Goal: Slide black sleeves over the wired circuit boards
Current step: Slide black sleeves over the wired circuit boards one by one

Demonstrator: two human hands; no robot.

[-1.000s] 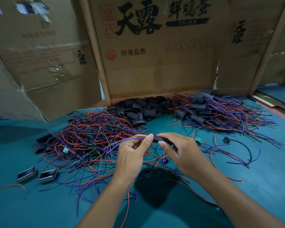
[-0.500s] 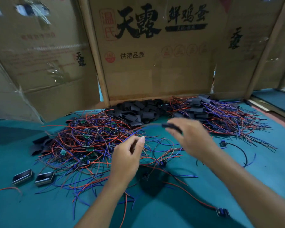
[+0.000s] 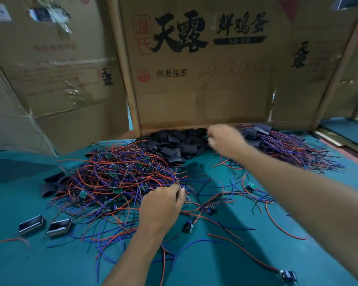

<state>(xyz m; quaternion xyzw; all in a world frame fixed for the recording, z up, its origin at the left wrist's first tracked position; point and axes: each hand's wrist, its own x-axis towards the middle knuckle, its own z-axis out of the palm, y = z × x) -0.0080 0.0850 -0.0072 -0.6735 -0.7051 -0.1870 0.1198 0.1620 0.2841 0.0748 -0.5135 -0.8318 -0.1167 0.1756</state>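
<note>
Heap of black sleeves [image 3: 180,144] at the far middle of the teal table [image 3: 225,263], against the foot of the printed cardboard wall [image 3: 201,69]. Tangle of wired circuit boards [image 3: 116,178], red and blue leads with small green boards, just left of and in front of the sleeves, touching their near edge. Second pile, sleeved boards with wires [image 3: 293,149], to the right of the sleeve heap.

Right hand [image 3: 225,138] stretched to the right edge of the sleeve heap, knuckles up, fingers curled down into the sleeves; motion blur there, so cannot tell whether a sleeve is pinched. Left hand [image 3: 161,205] at the near right rim of the tangle, back of hand up, fingertips bent over the wires; whether a wire is pinched, cannot tell.

A few stray black sleeves [image 3: 52,183] flat at the left rim of the tangle. Loose wired boards [image 3: 251,186] scattered on the cloth between the forearms and to the right. Two small dark rectangular trays [image 3: 44,225] side by side near the left, well apart from both hands.
</note>
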